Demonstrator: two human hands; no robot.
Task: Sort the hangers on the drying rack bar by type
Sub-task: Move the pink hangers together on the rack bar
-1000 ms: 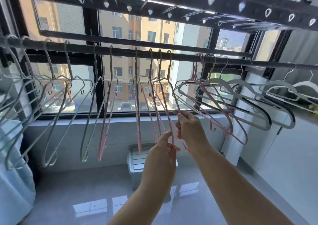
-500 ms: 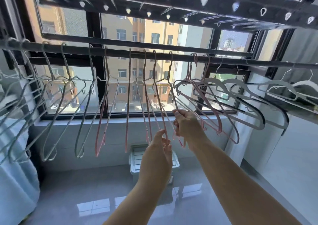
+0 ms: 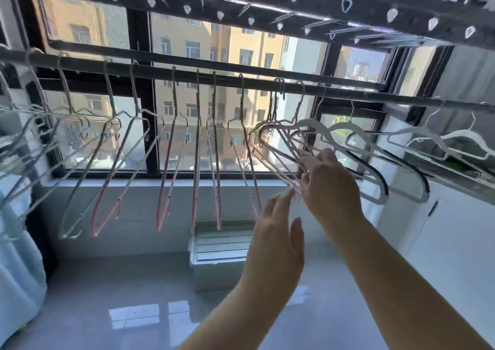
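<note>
Pinching bunched pink hangers (image 3: 273, 167) on rack bar (image 3: 348, 90) with right hand (image 3: 330, 189) — holding nothing in left hand (image 3: 277, 231), fingers straight, just below.

Above you, the drying rack bar (image 3: 227, 78) reads as dark, matt metal. The pink hangers (image 3: 197, 162) look like thin wire in a smooth pink coating with a faint sheen. The pale grey hangers (image 3: 73, 197) at your left appear to be the same slim coated wire. To your right, the broad white hangers (image 3: 356, 135) look like smooth moulded plastic, some edged in black. Below you, the floor (image 3: 134, 296) is glossy tile showing bright reflections, the storage box (image 3: 222, 245) is matt ribbed plastic, and the light blue cloth (image 3: 18, 282) looks soft.
</note>
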